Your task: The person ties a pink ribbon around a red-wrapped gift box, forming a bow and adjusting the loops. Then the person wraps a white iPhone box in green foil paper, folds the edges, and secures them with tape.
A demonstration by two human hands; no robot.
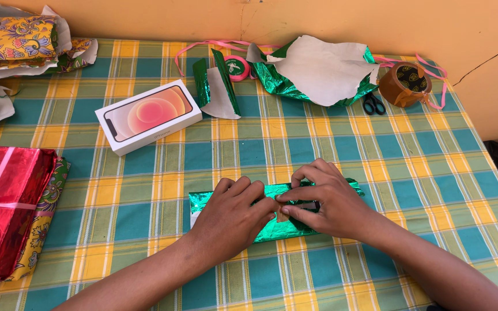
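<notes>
A small box wrapped in shiny green foil paper (214,201) lies near the table's front middle. My left hand (231,219) presses down on its top, fingers bent over the paper. My right hand (327,201) rests on the right half, thumb and fingers pinching a small brown piece of tape (283,216) at the paper's seam. Both hands touch each other over the seam. Much of the parcel is hidden under them.
A white phone box (148,116) lies at the back left. Green foil scraps (318,72), a pink ribbon roll (237,67), scissors (373,103) and brown tape roll (404,83) sit at the back. A red gift with pink bow (1,213) lies left, on the checked tablecloth (404,161).
</notes>
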